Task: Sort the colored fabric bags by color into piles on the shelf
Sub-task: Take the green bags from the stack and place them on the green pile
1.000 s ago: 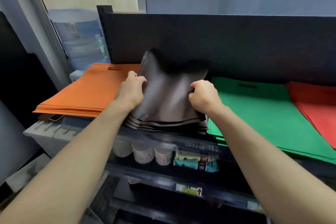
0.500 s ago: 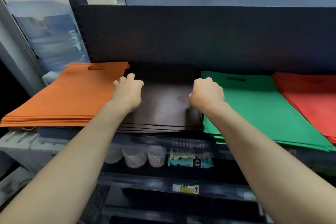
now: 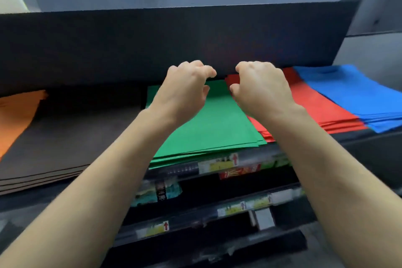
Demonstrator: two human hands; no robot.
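Green pile [image 3: 213, 128] of fabric bags lay flat at mid-shelf, its front edge overhanging the shelf [image 3: 359, 148] rail a little.

Left hand [image 3: 185, 91]: above the far half of the green pile, palm down. Fingers [image 3: 202, 69] loosely curled and slightly spread, thumb apart from them. Nothing between them. Whether the fingertips touched fabric could not be told.

Right hand [image 3: 261, 87]: just beside the left, a narrow gap between the two. It sat over the seam where green met the red pile [image 3: 315, 104]. Fingers [image 3: 243, 66] bent in a loose hook with the thumb tucked below. No bag pinched or lifted. Contact with the red fabric could not be told.

Piles along the shelf, left to right:
- orange pile [image 3: 15, 115], cut off by the frame edge
- black pile [image 3: 65, 137], several layers showing at its front edge
- green pile
- red pile, edge to edge with the green
- blue pile [image 3: 359, 93], close against the red on the far right

All five lay flat, each of one colour.

Behind them stood a dark back panel [image 3: 174, 39]. Price labels [image 3: 219, 164] ran along the rail, and blurred packets [image 3: 156, 191] sat on the level below.
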